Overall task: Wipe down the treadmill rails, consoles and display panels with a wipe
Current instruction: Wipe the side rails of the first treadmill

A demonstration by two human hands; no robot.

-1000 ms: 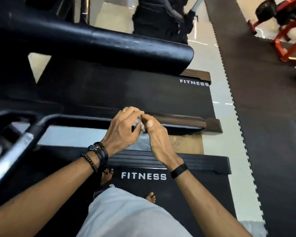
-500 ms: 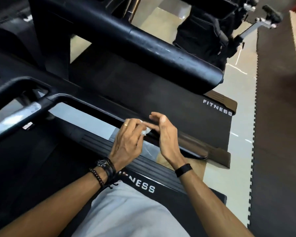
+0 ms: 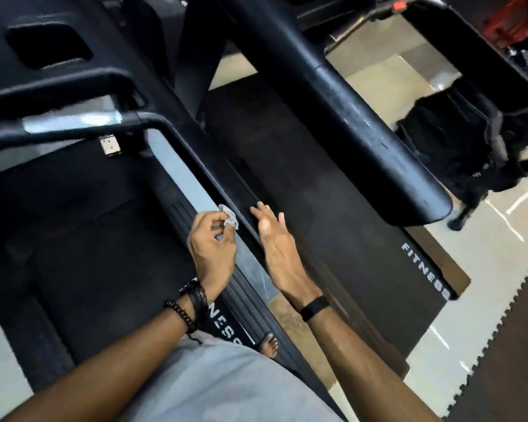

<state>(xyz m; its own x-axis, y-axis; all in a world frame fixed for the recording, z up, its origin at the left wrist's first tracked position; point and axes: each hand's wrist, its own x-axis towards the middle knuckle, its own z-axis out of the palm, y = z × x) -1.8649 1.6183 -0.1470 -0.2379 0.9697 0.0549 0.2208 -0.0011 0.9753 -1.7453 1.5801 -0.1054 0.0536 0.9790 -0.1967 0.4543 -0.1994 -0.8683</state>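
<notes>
Since a moment ago the hands have parted: left hand [image 3: 212, 248] pinches the small crumpled white wipe [image 3: 228, 219], ready for the slim black handrail [image 3: 195, 166]; right hand [image 3: 273, 239] hovers, fingers straight.

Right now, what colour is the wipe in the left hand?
White, a small crumpled wipe pinched by the left hand; the head view shows it.

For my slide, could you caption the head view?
Left hand pinches a small wipe beside the treadmill rail; right hand open.
</notes>
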